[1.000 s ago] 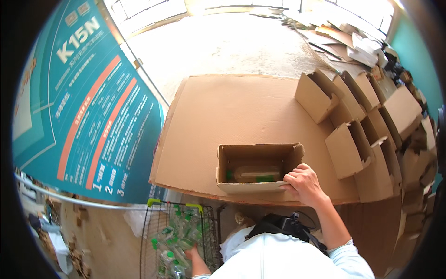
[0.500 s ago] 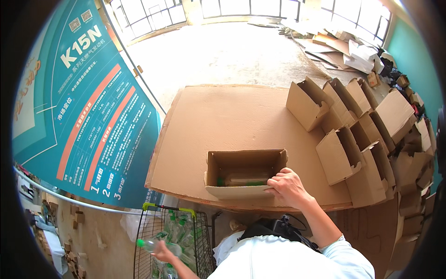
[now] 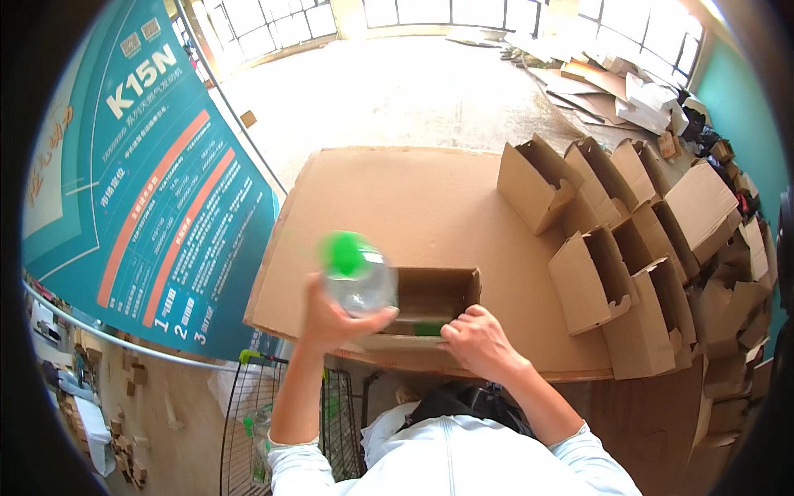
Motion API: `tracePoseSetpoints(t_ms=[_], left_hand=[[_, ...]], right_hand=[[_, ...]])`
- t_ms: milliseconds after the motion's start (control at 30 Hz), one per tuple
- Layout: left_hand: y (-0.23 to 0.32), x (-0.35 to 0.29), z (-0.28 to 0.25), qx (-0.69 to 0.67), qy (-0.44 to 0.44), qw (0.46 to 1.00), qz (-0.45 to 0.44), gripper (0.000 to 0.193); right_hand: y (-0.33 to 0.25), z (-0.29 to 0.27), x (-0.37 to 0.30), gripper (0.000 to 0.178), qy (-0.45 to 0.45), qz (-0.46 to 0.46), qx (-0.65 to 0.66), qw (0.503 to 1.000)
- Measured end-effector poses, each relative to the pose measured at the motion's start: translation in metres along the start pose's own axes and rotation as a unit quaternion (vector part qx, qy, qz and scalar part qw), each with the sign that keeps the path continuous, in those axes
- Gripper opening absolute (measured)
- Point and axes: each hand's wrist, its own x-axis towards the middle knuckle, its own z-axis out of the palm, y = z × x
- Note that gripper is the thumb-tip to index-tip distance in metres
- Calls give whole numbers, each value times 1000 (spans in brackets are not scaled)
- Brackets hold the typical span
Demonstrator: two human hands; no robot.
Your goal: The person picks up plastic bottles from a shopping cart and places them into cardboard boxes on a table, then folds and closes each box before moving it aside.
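Just off centre toward eight o'clock, I'm gripping a green-capped bottle (image 3: 360, 277) with the left hand (image 3: 331, 326); toward five, the right hand (image 3: 488, 343) is pinching the near rim of an open box (image 3: 438, 281). More boxes (image 3: 583, 277) are standing at three, and a wire basket (image 3: 343, 413) is holding bottles (image 3: 258, 438) at seven.

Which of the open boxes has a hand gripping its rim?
The box directly in front of the person, its near rim in the right hand; the other boxes stand grouped farther right, untouched.
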Motion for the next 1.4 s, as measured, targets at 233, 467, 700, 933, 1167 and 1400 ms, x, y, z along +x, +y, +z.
tracePoseSetpoints(t_ms=[233, 467, 700, 933, 1167, 1400], left_hand=[[-34, 38, 44, 140, -352, 920, -101, 73], [-139, 15, 81, 224, -614, 752, -90, 79], [-148, 33, 104, 238, -717, 628, -189, 70], [-150, 4, 91, 285, -650, 703, -45, 60], [-69, 37, 70, 308, -595, 724, -163, 37], [69, -52, -71, 178, 165, 970, 18, 63]], right_hand=[[5, 4, -8, 14, 129, -31, 15, 991], [6, 8, -10, 15, 145, -2, 99, 984], [6, 16, -15, 15, 145, 3, 108, 983], [16, 13, -9, 16, 126, -5, 109, 986], [18, 8, -12, 14, 102, -36, 106, 988], [36, -116, -83, 55, 462, 143, 28, 875]])
